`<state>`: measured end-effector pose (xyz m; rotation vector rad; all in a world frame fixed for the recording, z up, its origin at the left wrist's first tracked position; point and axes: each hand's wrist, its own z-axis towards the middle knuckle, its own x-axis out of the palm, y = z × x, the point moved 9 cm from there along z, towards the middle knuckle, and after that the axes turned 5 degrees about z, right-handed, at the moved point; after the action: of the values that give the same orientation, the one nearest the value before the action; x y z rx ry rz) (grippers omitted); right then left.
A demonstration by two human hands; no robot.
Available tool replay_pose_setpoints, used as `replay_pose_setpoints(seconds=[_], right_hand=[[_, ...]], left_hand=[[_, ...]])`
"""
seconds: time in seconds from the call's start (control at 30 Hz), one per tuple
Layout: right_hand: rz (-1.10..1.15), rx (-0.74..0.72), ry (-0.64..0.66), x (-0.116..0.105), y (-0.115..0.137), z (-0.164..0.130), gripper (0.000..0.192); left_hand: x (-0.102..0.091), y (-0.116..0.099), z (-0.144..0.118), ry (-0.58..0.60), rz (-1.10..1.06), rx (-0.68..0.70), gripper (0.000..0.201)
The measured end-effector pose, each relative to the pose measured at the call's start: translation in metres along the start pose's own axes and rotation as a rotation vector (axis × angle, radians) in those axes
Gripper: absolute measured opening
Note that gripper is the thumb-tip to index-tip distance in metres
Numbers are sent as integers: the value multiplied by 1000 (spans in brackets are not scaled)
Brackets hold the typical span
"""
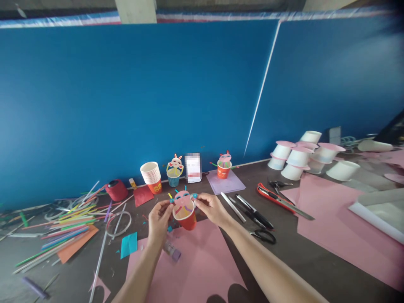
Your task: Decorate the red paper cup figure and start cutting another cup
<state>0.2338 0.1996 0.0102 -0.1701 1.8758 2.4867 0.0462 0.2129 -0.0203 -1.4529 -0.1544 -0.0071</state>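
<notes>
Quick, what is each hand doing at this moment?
Left hand: closed on the left side of the red paper cup with the pink face.
Right hand: fingers pinching the cup's right side.

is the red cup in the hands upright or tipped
Tipped: the red cup leans with its open mouth toward the camera, held between left hand and right hand.

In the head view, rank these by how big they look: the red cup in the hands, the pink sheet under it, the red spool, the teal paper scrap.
1. pink sheet
2. red cup
3. red spool and teal paper scrap look about alike; the spool lies farther away, so no ranking.
</notes>
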Motion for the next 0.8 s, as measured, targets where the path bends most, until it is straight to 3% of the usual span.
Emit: replay_pose_setpoints(seconds=[0.13,0.57,0.8], right_hand=[[-49,-34,12,-2,7,1,26],[10,158,73,8,-9,0,26],[-101,160,90,5,-5,-1,28]], left_hand=[[2,1,-2,13,5,-11,24],[2,2,-1,16,-1,-30,25],[3,2,-2,11,-6,-41,26]])
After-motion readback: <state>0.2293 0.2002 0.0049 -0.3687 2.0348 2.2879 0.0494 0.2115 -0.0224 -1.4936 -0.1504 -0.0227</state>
